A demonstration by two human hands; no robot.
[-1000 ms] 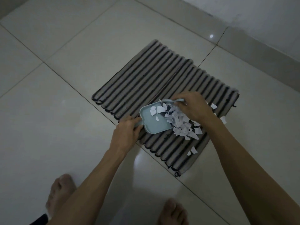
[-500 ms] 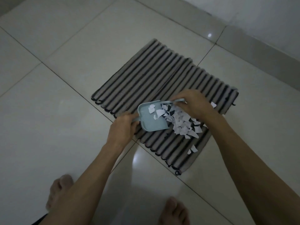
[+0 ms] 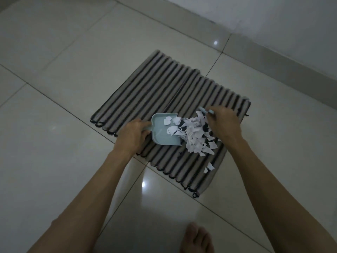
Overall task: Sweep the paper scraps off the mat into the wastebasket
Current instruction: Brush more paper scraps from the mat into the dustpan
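A striped grey and black mat [image 3: 164, 92] lies on the tiled floor. My left hand [image 3: 132, 136] grips the handle of a small pale blue dustpan [image 3: 162, 133] resting on the mat's near left part. A pile of white paper scraps [image 3: 197, 136] sits at the dustpan's mouth, and a few scraps lie inside it. My right hand [image 3: 223, 125] is closed on a small pale blue brush [image 3: 206, 110] just behind the pile; its bristles are hidden. Two loose scraps [image 3: 209, 168] lie nearer the mat's front edge. No wastebasket is in view.
Pale glossy floor tiles [image 3: 54, 152] surround the mat. A wall and its tiled skirting [image 3: 273, 52] run along the upper right. My bare foot [image 3: 197, 238] stands on the floor at the bottom, in front of the mat.
The right hand has pushed the scrap pile leftward against the dustpan's mouth, and more scraps now lie in the pan. The scraps beyond the right hand are no longer visible.
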